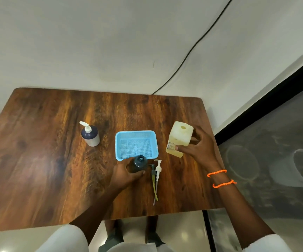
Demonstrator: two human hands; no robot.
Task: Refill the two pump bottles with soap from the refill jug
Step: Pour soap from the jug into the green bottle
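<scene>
A pale yellow refill jug (180, 137) stands uncapped on the right side of the wooden table (47, 160). My right hand (199, 150) grips its right side, thumb on the label. My left hand (127, 174) holds a dark open pump bottle (139, 162) upright just in front of the blue basket. Two removed pump heads lie beside that bottle, one dark (154, 176) and one white (158, 170), their tubes pointing toward me. A second bottle (90, 136), dark on top and white below, stands at the left with a flip cap open.
An empty blue plastic basket (119, 148) sits mid-table between the bottles and the jug. A black cable (192, 50) runs down the wall behind the table. The table's right edge lies close to the jug, with dark floor beyond.
</scene>
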